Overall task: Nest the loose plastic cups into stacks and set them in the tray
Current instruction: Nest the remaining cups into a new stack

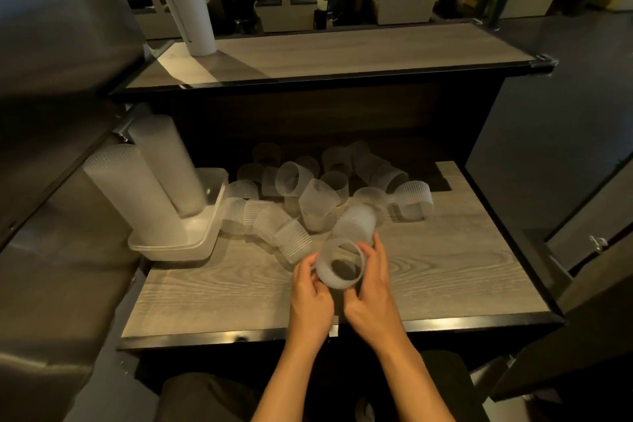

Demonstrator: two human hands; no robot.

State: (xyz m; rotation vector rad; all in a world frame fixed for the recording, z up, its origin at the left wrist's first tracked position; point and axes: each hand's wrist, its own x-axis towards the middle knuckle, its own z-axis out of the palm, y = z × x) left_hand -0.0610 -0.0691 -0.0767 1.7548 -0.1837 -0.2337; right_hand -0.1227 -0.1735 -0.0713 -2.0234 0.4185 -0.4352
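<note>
Slippage is the likely risk: both hands, left hand [310, 298] and right hand [371, 298], have fingers closed around a short stack of frosted, ribbed plastic cups [346, 250] above the bench's near edge; thin, slick walls could twist apart. Loose cups [318, 195] crowd the middle, easily knocked. Tall stacks [137, 192] lean in the tray [171, 250] at the left edge and may topple.
</note>
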